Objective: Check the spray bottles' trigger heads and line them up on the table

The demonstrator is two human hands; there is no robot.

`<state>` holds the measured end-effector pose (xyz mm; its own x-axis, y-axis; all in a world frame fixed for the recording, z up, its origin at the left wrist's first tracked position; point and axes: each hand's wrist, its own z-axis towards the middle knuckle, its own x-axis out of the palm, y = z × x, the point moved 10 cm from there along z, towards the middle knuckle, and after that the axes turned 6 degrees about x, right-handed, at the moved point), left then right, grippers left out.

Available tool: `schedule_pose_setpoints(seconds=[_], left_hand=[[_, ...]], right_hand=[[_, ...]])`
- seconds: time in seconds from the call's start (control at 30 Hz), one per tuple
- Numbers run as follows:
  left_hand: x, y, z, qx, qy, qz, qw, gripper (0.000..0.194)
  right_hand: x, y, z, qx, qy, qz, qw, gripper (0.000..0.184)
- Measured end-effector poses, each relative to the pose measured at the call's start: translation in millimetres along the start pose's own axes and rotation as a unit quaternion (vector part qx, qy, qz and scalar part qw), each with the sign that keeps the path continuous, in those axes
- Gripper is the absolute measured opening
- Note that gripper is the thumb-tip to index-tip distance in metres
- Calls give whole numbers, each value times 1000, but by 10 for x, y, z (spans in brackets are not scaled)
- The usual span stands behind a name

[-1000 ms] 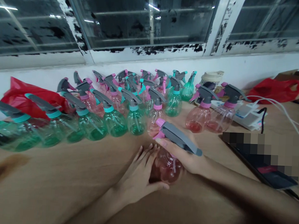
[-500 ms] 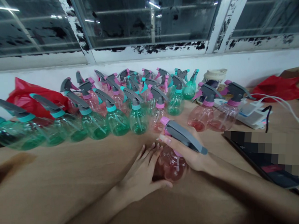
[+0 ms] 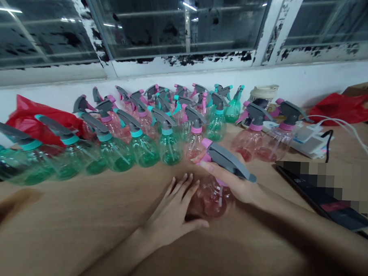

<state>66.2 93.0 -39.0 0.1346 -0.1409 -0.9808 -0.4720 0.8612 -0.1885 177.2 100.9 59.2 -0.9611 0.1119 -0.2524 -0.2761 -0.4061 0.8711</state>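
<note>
Grasping the pink spray bottle [image 3: 214, 202], at five o'clock in view, around its neck with the right hand [image 3: 242, 190], perhaps for firm hold near the trigger [image 3: 206, 157], while resting the left hand [image 3: 172, 212] splayed and unladen on the table [image 3: 92, 219] toward nine o'clock, perhaps as a guard.
</note>
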Motion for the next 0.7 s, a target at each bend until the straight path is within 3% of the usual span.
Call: schedule_pose_setpoints(seconds=[0.2, 0.7], left_hand=[[12, 185, -20, -29, -13, 43, 999, 82], [24, 183, -17, -24, -18, 40, 999, 80]], right_hand=[[-80, -48, 48, 0, -14, 5, 1000, 14], [-122, -109, -7, 9, -43, -13, 999, 11]])
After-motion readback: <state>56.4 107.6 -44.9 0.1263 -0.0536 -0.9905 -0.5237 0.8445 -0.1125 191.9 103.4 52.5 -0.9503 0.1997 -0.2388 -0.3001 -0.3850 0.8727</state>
